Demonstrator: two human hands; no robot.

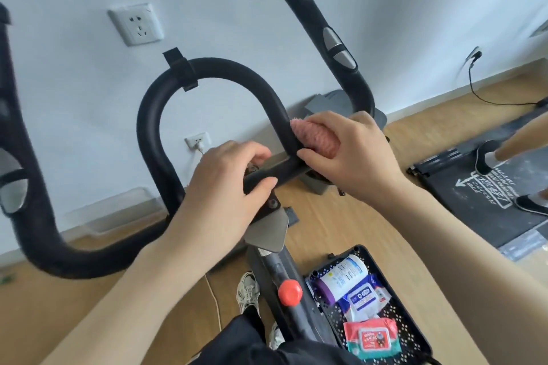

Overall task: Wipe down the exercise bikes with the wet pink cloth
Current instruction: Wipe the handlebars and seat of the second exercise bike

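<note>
The right hand clasps the pink cloth round the handlebar loop, whose tube climbs away leftward (the left hand grips the crossbar).

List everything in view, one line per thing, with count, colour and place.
black padded handlebar: one, black, centre
fluffy pink cloth: one, pink, pressed on the handlebar's right side
round red knob: one, red, bike frame below
black perforated basket: one, black, bottom right
wipe packs: two, blue-white and red-teal, in the basket
white labelled bottle: one, white, in the basket's far end
white wall sockets: three, white, upper left, low centre, right
black floor mat: one, black with white print, right
left hand: one, grips the handlebar's crossbar
right hand: one, holds the cloth against the handlebar
</note>
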